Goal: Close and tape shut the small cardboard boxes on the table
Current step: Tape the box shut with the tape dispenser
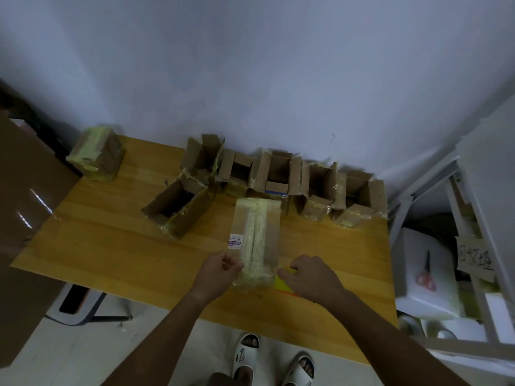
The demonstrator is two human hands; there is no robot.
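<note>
A closed cardboard box lies lengthwise in the middle of the wooden table, with yellowish tape along its top seam and over its near end. My left hand pinches the box's near left corner, fingers curled. My right hand grips a yellow tape dispenser right beside the box's near right corner. Several open boxes with raised flaps stand in a row at the back by the wall. One more open box sits tilted left of centre.
A taped box stands at the table's far left corner. A large brown carton is at the left. White shelving at the right holds foam boxes and red-handled scissors. A stool stands under the table.
</note>
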